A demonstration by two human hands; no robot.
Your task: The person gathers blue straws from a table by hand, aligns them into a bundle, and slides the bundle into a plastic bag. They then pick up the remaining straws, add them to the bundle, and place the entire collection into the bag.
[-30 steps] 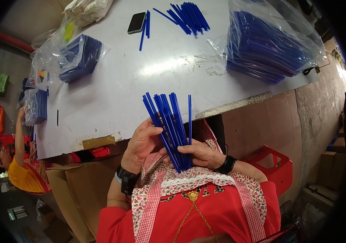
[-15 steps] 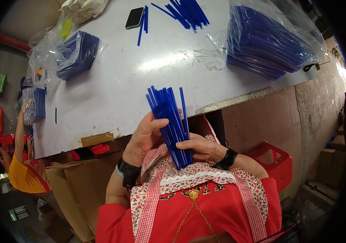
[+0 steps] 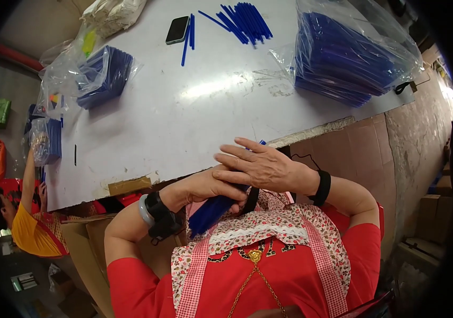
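Note:
A bundle of blue plastic straws (image 3: 209,213) lies slanted in front of my apron, its lower ends toward the left and a few tips showing beyond my right hand. My left hand (image 3: 203,186) is closed around the bundle. Over it and the upper part of the straws, my right hand (image 3: 271,167) lies with its fingers stretched out and slightly apart. The two hands overlap, so the middle of the bundle is hidden. Loose blue straws (image 3: 245,24) lie in a pile at the far side of the table (image 3: 157,122).
A large clear bag of blue straws (image 3: 343,58) stands at right, a smaller bagged stack (image 3: 107,77) at left. A phone (image 3: 177,30) lies beside loose straws. At far left, a person in a yellow sleeve (image 3: 35,233) reaches to another bagged stack (image 3: 51,140). A cardboard box (image 3: 88,265) stands below the table edge.
The bundle has turned from nearly upright to a slant. My right hand has left its lower end and moved up over my left hand, fingers now extended.

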